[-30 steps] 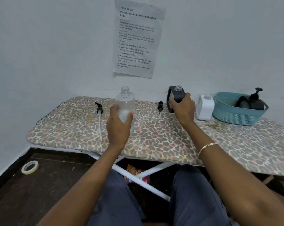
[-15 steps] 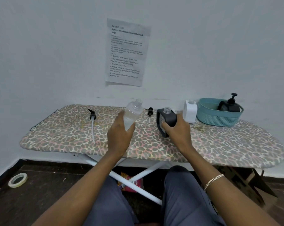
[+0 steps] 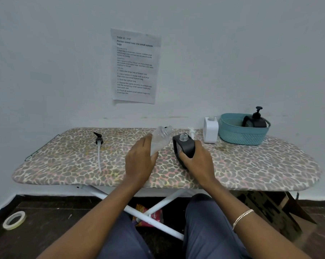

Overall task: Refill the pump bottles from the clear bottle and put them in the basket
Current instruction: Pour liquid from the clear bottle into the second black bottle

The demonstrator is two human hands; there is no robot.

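Our left hand (image 3: 139, 161) is wrapped around the clear bottle (image 3: 160, 138), tipping it so its open neck leans toward the black pump bottle (image 3: 185, 146). Our right hand (image 3: 197, 161) grips that one low on its body, uncapped, on the ironing board (image 3: 64, 161). Just behind lies a white pump head (image 3: 191, 132). Farther right, a white bottle (image 3: 210, 130) stands beside the teal basket (image 3: 240, 135), where a second black bottle (image 3: 255, 121) sits. Far left, a black pump with tube (image 3: 99, 144) lies flat.
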